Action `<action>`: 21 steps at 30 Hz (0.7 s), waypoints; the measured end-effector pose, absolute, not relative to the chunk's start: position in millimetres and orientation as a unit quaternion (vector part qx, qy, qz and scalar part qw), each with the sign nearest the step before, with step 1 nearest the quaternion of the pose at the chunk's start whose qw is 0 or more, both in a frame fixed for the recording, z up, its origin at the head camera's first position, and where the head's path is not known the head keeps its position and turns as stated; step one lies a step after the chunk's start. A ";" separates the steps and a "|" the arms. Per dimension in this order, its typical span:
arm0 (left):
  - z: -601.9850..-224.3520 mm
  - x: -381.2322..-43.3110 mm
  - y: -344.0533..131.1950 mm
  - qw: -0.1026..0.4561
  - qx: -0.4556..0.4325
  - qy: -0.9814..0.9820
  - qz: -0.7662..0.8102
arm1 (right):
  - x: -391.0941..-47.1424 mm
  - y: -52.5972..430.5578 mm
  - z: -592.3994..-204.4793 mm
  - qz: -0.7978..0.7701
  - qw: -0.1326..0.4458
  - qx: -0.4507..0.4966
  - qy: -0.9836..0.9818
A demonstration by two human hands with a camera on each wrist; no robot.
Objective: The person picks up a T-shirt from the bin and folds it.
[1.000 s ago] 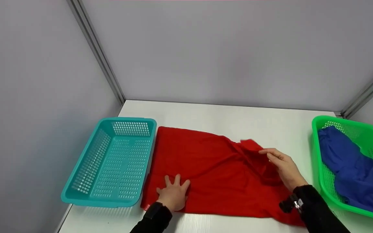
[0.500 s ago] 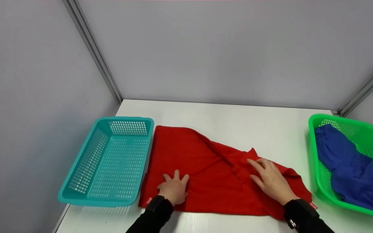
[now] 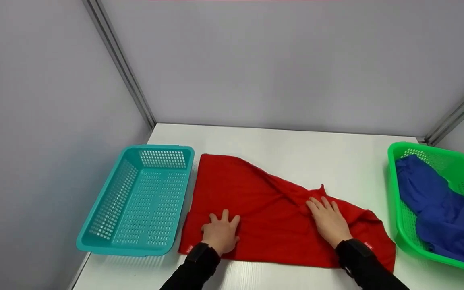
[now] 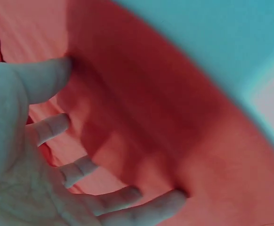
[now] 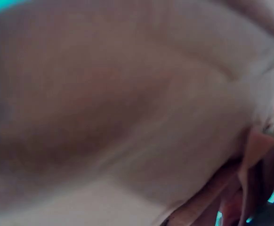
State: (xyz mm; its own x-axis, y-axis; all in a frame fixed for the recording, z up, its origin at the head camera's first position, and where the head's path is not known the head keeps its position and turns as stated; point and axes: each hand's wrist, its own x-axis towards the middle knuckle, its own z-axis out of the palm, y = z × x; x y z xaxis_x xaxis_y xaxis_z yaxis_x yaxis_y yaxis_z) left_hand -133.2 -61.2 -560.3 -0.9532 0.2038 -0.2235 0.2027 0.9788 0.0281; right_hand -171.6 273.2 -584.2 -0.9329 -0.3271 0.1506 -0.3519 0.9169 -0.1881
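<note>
A red cloth (image 3: 264, 237) lies spread on the white table, with diagonal creases and a small pointed fold at its far right edge. Small labels show near its lower left corner and on its right end. With fingers spread, my left hand (image 3: 220, 233) rests on the left part; its fingertips touch the fabric in the left wrist view, where the cloth (image 4: 127, 108) also shows. My right hand (image 3: 328, 220) lies flat on the right part, just below the pointed fold. The right wrist view is mostly a blurred close-up.
To the left stands a teal perforated basket (image 3: 187, 193) with nothing in it. A green basket (image 3: 393, 193) at the right holds a crumpled blue cloth (image 3: 437, 209). Grey panels (image 3: 288, 68) wall the table at the back and sides.
My right hand has let go of the raised flap and lowered onto the cloth. The cloth's right end now lies down, reaching further right. My left hand has stayed nearly in place.
</note>
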 end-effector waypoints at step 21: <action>-573.8 -180.4 -85.6 0.121 0.050 0.976 0.171 | -160.6 304.3 -527.1 0.688 -0.212 0.159 -0.676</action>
State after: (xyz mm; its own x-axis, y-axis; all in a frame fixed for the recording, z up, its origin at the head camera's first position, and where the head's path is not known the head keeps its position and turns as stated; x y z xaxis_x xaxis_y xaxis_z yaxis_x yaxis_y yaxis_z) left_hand -180.4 -85.6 -573.8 -0.9655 0.1401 -0.2195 0.0570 0.9362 0.3469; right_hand -160.6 304.3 -527.1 -0.8599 -0.5061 -0.0669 0.0763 0.0022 -0.9971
